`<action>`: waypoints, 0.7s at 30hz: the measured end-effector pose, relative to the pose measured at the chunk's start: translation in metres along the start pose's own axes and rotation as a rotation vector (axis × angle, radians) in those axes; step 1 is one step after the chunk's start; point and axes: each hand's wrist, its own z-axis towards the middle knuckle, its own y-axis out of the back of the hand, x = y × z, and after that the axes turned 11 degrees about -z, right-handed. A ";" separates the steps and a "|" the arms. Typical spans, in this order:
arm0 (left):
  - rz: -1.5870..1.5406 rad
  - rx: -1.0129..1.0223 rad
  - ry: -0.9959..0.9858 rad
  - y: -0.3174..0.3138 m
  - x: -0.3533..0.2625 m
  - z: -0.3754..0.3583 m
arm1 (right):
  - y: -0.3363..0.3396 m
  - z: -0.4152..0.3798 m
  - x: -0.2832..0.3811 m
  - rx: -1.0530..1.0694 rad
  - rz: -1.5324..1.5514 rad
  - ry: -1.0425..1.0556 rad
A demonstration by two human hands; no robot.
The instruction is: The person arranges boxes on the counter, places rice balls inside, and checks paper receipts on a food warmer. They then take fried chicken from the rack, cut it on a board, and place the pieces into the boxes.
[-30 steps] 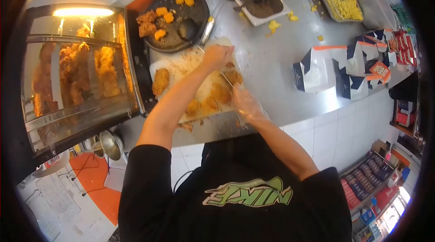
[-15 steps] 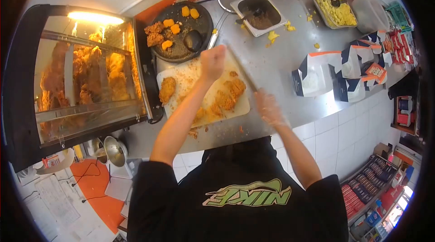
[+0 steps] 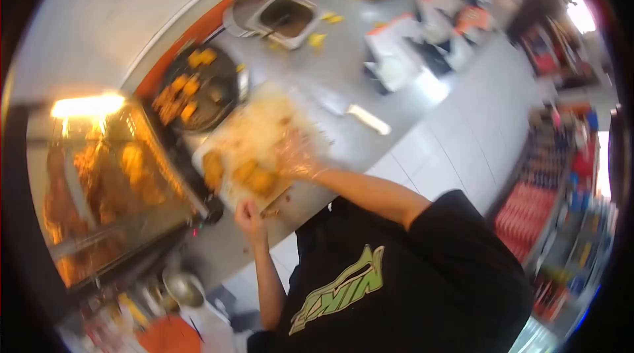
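Observation:
My right hand [image 3: 298, 156], in a clear plastic glove, reaches low over the white cutting board [image 3: 264, 112]. Motion smears its fingers, and whether they grip anything I cannot tell. Beside it on the board lie cut pieces of fried chicken [image 3: 256, 178]. Another fried chicken piece [image 3: 213, 169] sits at the board's left edge. My left hand [image 3: 249, 217], its fingers curled in, is at the front edge of the board close to the chicken. A knife [image 3: 367, 118] with a white handle rests on the steel counter, right of the board.
Behind the board is a round dark pan [image 3: 210, 92] with nuggets and fried pieces. A metal container [image 3: 286, 19] and a sieve [image 3: 246, 13] stand farther back. Open cardboard boxes [image 3: 396, 56] line the right. A lit glass warmer [image 3: 99, 181] with fried chicken borders the left.
The knife has left my right hand and lies on the counter. That hand has moved left over the board; my left hand has drawn back to the front edge. The view has turned.

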 end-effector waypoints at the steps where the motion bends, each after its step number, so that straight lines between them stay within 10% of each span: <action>1: -0.020 0.013 0.032 -0.001 0.000 -0.003 | 0.003 -0.009 0.006 -0.018 -0.036 0.062; 11: 0.079 0.101 -0.064 -0.059 0.002 0.015 | 0.055 -0.009 -0.102 0.241 1.378 -0.017; 14: 0.163 0.086 -0.044 -0.090 0.008 0.019 | 0.083 -0.021 -0.235 0.241 2.523 0.021; 17: 0.104 0.003 0.116 -0.141 0.022 0.021 | 0.150 -0.054 -0.458 -0.426 2.003 -0.044; 21: 0.228 -0.048 0.109 -0.193 0.044 0.021 | 0.175 -0.072 -0.788 -0.643 0.677 -0.574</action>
